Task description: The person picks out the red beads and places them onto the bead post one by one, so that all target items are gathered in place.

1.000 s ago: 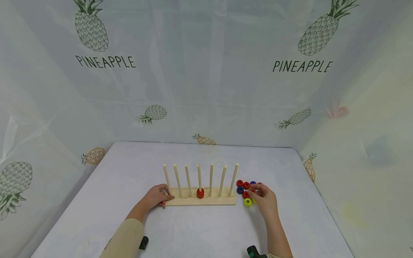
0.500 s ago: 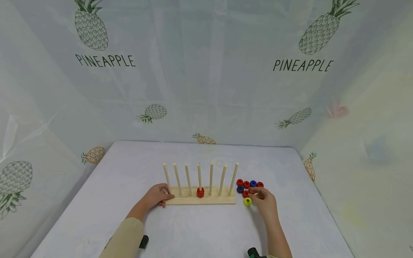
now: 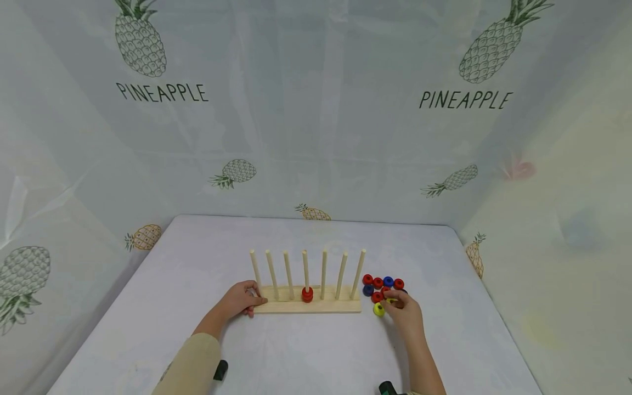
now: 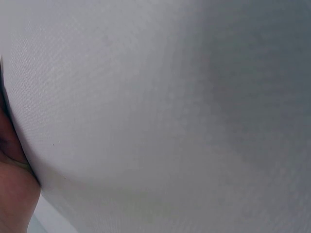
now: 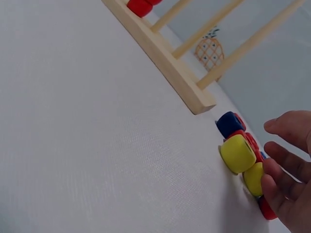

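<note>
My left hand (image 3: 239, 299) grips the left end of a pale wooden peg board (image 3: 316, 308), fingers behind and thumb on top. Several upright pegs stand in it; red beads (image 3: 307, 295) are stacked low on the middle one. To the board's right, my right hand (image 3: 406, 314) hovers at a cluster of red, blue and yellow beads. Its fingertips are right by the front yellow bead (image 3: 378, 309). In the right wrist view the thumb and fingers are spread apart with nothing between them, beside the yellow beads (image 5: 238, 154) and a dark blue bead (image 5: 229, 124).
The white-covered table (image 3: 306, 356) ends at a straight back edge. Behind it hangs a pale curtain (image 3: 316, 120) printed with pineapples, which also covers both sides. A blue bead (image 3: 388, 281) and red beads (image 3: 367, 279) form the cluster's back row.
My right hand has moved slightly down toward the front yellow beads, uncovering the blue and red beads at the back. My left hand and the peg board stay where they were.
</note>
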Available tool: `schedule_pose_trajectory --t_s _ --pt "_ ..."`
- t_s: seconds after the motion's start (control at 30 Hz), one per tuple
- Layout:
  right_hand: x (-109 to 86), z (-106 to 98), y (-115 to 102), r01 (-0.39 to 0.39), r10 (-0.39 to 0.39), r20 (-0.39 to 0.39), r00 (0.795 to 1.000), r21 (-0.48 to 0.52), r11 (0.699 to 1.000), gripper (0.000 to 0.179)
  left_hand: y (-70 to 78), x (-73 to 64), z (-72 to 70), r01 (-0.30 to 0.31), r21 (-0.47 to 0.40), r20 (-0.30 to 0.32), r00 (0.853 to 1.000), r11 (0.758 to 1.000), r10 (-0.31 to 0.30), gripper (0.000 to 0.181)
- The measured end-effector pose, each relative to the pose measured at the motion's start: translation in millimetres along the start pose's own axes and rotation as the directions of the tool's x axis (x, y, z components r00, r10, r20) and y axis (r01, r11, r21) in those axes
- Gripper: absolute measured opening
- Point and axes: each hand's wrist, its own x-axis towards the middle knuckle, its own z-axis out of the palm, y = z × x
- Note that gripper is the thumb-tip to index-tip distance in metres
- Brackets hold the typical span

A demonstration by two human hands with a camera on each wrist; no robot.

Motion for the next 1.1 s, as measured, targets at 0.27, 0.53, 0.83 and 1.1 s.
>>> schedule_pose_trajectory --t_s 0.27,0.53,0.83,1.1 --pt "4.2 2.4 2.0 0.05 -0.05 -0.006 0.999 -0.026 0.998 0.024 -0.5 0.7 0.7 -0.001 -0.004 0.003 1.0 1.0 0.001 0.027" --pt "9.7 4.2 -3.1 0.069 -0.069 0.003 0.998 -0.075 0.995 0.023 -0.9 0.5 0.7 -0.008 0.002 0.0 1.0 1.0 0.008 0.027" --pt "15.2 4.7 -8.0 0.104 -0.095 0.057 0.994 -0.168 0.98 0.026 -1.4 0.6 0.1 -0.002 -0.008 0.001 1.0 1.0 0.002 0.027" --pt "21.3 6.7 -7.6 0.136 -0.118 0.081 0.99 -0.262 0.955 0.027 -1.0 0.8 -0.5 0.006 0.002 -0.004 1.0 1.0 -0.006 0.027"
